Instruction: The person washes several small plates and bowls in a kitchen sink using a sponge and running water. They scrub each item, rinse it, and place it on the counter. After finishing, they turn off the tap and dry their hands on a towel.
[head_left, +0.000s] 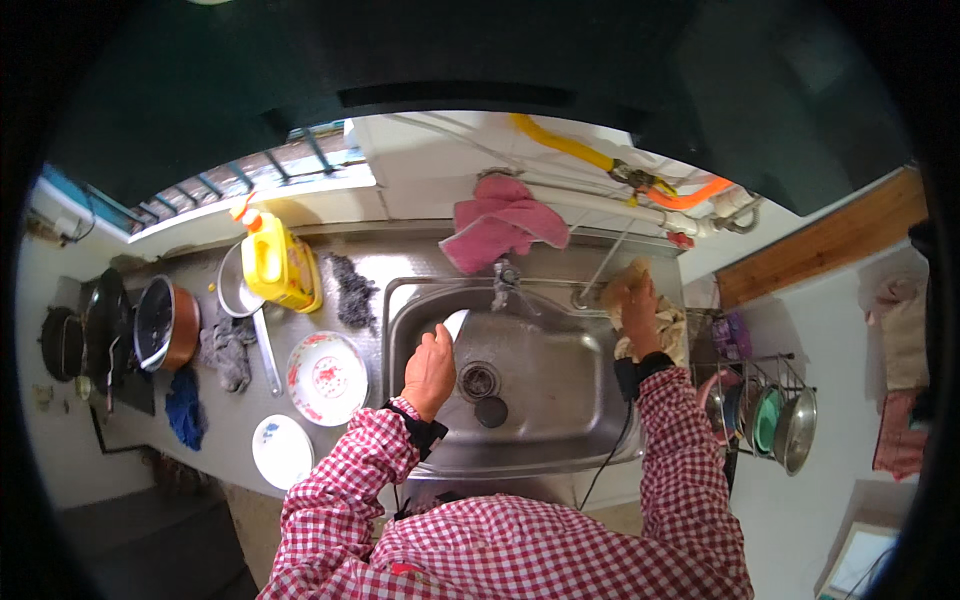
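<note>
My left hand (430, 371) is above the left side of the stainless steel sink (540, 375), its fingers closed on a white piece of dishware (456, 324). Only a pale edge of that piece shows past the fingers; the hand hides the rest. At the sink's right rim, my right hand (640, 315) has its fingers on a blurred tan scrubber (619, 289), and seems to grip it. A crumpled beige cloth (670, 330) lies beneath and beside this hand. A round dark drain plug (491, 412) rests beside the drain (478, 381) in the basin.
A pink towel (499, 225) hangs over the faucet (506, 281). Left of the sink stand a floral bowl (328, 379), a white bowl (282, 452), a yellow detergent jug (281, 266), a ladle (266, 352), a steel-wool pad (352, 292) and a pot (180, 319). A dish rack (787, 375) is at right.
</note>
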